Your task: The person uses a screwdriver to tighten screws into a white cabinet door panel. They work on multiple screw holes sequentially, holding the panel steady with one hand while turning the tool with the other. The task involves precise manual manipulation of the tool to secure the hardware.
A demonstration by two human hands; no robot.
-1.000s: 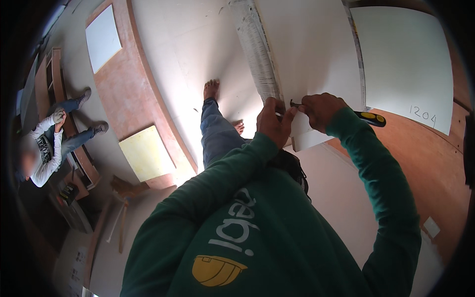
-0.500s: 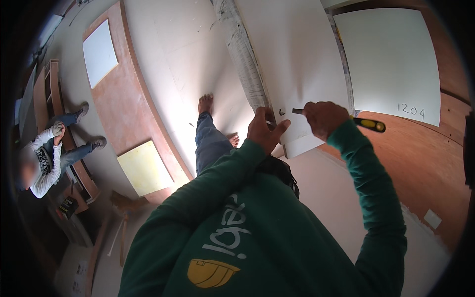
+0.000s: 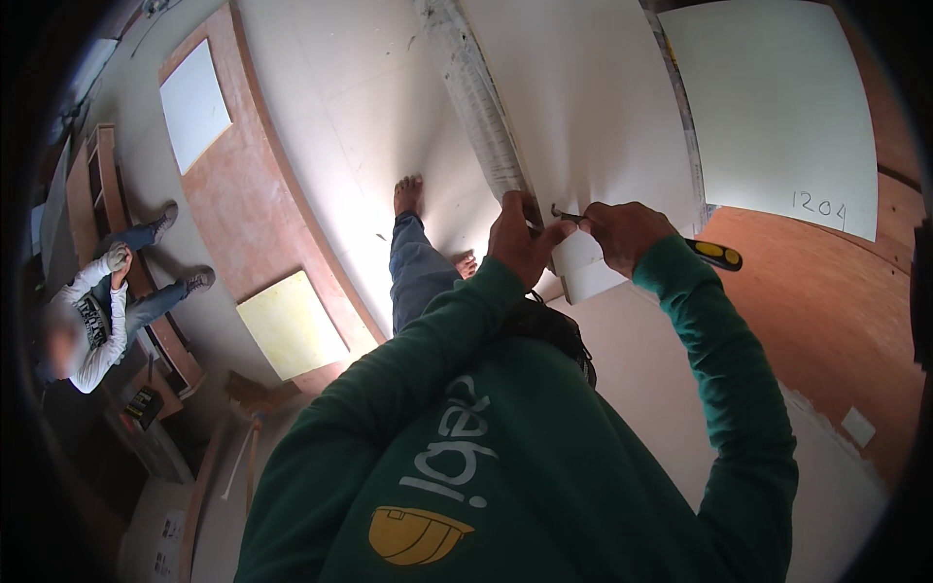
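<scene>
A white panel (image 3: 593,107) extends away from me, with a small dark notch (image 3: 557,210) close to its near left corner. My right hand (image 3: 627,233) is closed round a chisel (image 3: 717,255) with a black and yellow handle; its metal blade points left, and the tip sits at the notch. Round the panel's left edge curl the fingers of my left hand (image 3: 522,238). Its thumb reaches across the top and meets the blade beside my right fingers. Part of the blade is hidden by my fingers.
Paper-covered strips (image 3: 476,107) run under the panel's long sides. To the right, a pale board (image 3: 777,117) lies on reddish-brown wood (image 3: 797,301). At left are a long wooden panel (image 3: 233,185) with a yellowish board (image 3: 292,325), a broom (image 3: 258,398) and a seated person (image 3: 97,321).
My right hand has moved left, bringing the chisel's tip to the notch. My left thumb has come down against the blade. The view has shifted slightly.
</scene>
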